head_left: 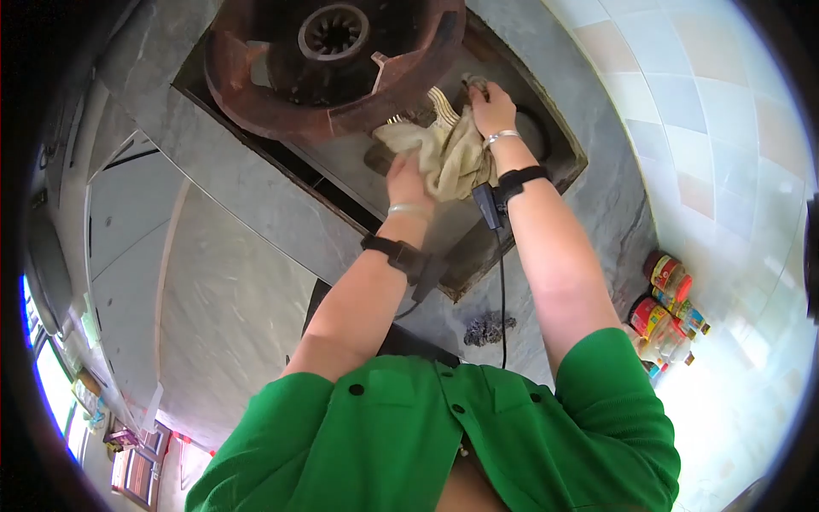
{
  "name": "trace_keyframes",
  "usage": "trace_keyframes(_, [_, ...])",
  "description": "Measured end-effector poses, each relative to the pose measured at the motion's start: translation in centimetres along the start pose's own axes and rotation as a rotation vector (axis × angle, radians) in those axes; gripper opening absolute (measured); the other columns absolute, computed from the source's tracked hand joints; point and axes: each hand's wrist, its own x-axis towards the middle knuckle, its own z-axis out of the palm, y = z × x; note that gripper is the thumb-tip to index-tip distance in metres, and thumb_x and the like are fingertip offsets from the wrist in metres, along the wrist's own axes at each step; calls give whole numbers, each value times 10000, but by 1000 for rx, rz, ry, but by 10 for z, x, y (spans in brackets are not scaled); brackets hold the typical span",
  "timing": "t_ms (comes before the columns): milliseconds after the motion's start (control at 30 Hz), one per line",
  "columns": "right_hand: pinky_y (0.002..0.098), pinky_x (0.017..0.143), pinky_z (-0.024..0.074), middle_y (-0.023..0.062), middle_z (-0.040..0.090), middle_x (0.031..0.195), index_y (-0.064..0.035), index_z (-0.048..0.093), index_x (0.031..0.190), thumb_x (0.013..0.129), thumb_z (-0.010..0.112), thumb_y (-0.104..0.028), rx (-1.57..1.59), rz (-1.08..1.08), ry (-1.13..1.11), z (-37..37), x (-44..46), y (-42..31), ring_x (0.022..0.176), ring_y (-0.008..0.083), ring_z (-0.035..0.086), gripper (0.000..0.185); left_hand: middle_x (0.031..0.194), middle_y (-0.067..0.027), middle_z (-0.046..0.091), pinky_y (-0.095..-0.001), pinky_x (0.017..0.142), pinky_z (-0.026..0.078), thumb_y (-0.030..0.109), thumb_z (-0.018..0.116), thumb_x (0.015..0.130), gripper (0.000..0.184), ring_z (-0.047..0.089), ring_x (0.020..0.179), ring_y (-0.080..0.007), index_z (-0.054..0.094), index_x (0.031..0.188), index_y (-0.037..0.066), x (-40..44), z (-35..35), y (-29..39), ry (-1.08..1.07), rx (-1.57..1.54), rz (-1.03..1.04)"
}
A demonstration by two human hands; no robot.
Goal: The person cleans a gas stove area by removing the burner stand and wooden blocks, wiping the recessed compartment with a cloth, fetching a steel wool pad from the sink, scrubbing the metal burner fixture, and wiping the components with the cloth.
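Observation:
A damp, cream-coloured cloth (456,158) with a striped edge lies bunched over the sunken stove recess (341,162). My left hand (408,177) is at the cloth's left side, its fingers curled against it and partly hidden under the folds. At the cloth's upper right, my right hand (493,109) is closed, with a small greyish bit showing at the fingertips that may be a cloth end. Just beyond both hands, a rusty round stove burner ring (299,122) stands over the recess, with a toothed burner head (333,32) in its middle.
A dark steel-wool scrubber (489,327) sits on the grey counter (247,183) near my body. Several jars and bottles (661,316) stand by the tiled wall (674,111) at right. A black cable (503,299) hangs from my right wrist strap.

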Motion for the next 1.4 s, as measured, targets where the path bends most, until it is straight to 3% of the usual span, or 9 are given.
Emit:
trace_keyframes(133, [416, 870, 430, 206, 557, 1150, -82, 652, 988, 823, 591, -373, 130, -284, -228, -35, -19, 8, 1062, 386, 517, 341, 1234, -104, 506, -391, 938, 448, 91, 484, 924, 402, 519, 1108, -233, 376, 1309, 60, 0, -4, 6, -106, 19, 2])
trace_keyframes(233, [488, 924, 375, 167, 488, 1240, -169, 675, 1023, 815, 586, -435, -237, -492, -348, -38, -52, -5, 1166, 365, 436, 349, 1210, -123, 527, -380, 902, 460, 132, 552, 899, 418, 536, 1097, -261, 386, 1262, 8, 41, -3, -20, -89, 523, 369])
trace_keyframes(400, [537, 953, 356, 112, 428, 1327, -233, 673, 1072, 831, 546, -461, -401, -298, -496, -20, -31, -20, 1201, 398, 394, 355, 1071, -128, 606, -343, 834, 458, 150, 616, 869, 326, 576, 974, -212, 505, 1093, -58, 21, 17, -3, 78, 1162, 530])
trace_keyframes(600, [458, 889, 439, 165, 566, 1158, -160, 649, 1081, 858, 516, -411, -281, -301, -344, -7, -19, -6, 1035, 399, 533, 361, 1009, -112, 627, -370, 810, 478, 173, 629, 886, 282, 601, 901, -220, 546, 1067, -26, 41, -7, -9, -125, 690, 459])
trace_keyframes(833, [445, 802, 470, 189, 645, 898, -68, 608, 1016, 862, 537, -364, 82, 30, -27, -9, -5, 3, 824, 380, 613, 341, 1278, -76, 491, -392, 995, 400, 323, 460, 963, 456, 484, 1162, -237, 392, 1327, 57, 31, -18, 5, -17, -156, -88])
trace_keyframes(900, [442, 797, 473, 153, 647, 955, -98, 599, 1036, 844, 568, -308, 281, -46, -62, -18, -21, -4, 874, 360, 608, 286, 1269, -77, 498, -390, 995, 399, 316, 444, 966, 442, 486, 1162, -240, 401, 1321, 57, 29, -5, 20, -161, -76, -88])
trace_keyframes(1000, [416, 815, 478, 111, 633, 1022, -144, 603, 1053, 822, 585, -290, -176, -460, -68, -15, -32, -27, 947, 339, 589, 274, 1177, -103, 545, -394, 897, 458, 255, 434, 955, 353, 533, 1087, -270, 460, 1251, 65, 37, 11, 17, -73, 118, 17])
trace_keyframes(1100, [416, 835, 478, 99, 614, 1053, -166, 623, 1028, 806, 589, -257, -255, -428, -156, -14, -27, -27, 986, 342, 570, 242, 1073, -84, 567, -385, 779, 479, 210, 447, 944, 288, 566, 973, -240, 490, 1179, 50, 33, 23, 15, -36, 255, 226])
trace_keyframes(1400, [433, 782, 490, 132, 622, 996, -118, 648, 968, 794, 614, -214, -93, -157, -18, -20, -11, 0, 930, 331, 599, 202, 1230, -78, 520, -314, 935, 408, -10, 526, 865, 435, 513, 1091, -195, 423, 1285, 33, 27, -5, 7, -263, 148, 216])
